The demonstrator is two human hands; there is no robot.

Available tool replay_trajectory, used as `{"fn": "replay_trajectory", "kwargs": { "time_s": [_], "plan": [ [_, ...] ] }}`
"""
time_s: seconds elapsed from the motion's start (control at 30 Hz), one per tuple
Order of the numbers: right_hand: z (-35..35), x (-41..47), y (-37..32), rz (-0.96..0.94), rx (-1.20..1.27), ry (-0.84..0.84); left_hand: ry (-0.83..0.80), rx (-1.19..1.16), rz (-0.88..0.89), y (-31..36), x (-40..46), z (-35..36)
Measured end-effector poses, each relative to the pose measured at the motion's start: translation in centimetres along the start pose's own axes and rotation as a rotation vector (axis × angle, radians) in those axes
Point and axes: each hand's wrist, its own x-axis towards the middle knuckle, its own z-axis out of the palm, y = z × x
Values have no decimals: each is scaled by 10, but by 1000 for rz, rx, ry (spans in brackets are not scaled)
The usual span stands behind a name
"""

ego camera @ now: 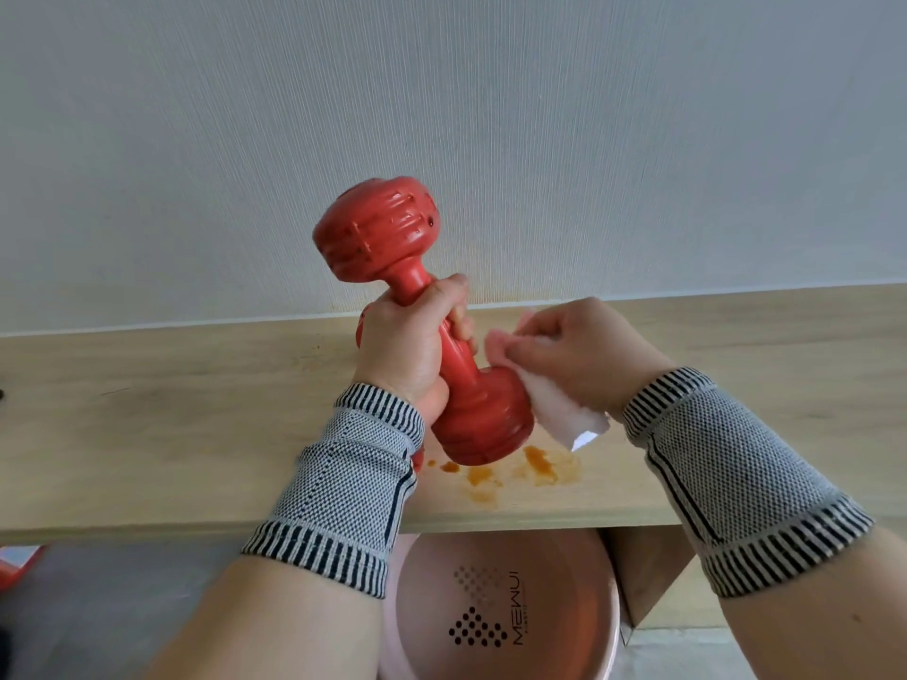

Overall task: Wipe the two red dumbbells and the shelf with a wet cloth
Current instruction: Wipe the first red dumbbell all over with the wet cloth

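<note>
one red dumbbell (427,331) is held tilted above the wooden shelf (172,409), its handle wrapped by the curled fingers of the left hand (412,346). a pale pink cloth (549,404) is pinched in the right hand (579,350) and pressed against the lower head of the dumbbell. the step in hand is judged to be the wiping of the first dumbbell. a second dumbbell is barely seen behind the left hand, so its place cannot be told with certainty. orange stains (515,468) are left on the shelf under the dumbbell. a pink basin (510,606) is set below the shelf. next, the upper head probably has to be wiped, which calls for the dumbbell to be turned within the grip.
</note>
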Motion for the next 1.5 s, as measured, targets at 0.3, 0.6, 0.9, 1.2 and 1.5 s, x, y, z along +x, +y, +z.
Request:
{"fn": "replay_trajectory", "kwargs": {
  "time_s": [0.3, 0.6, 0.9, 1.2, 1.5],
  "plan": [
    [-7, -8, -8, 47, 210, -136, 155, -72, -181, 3, 1, 5],
    [-9, -5, 4, 85, 122, -108, 45, -15, -128, -5, 6, 2],
    [-7, -4, 8, 38, 43, -61, 57, -16, -80, -6, 3, 4],
    [-12, -4, 8, 74, 194, -70, 136, -189, -138, -4, 9, -3],
    [-14, -9, 10, 209, 510, -155, 169, -495, -215, 3, 22, -21]
  ]
}}
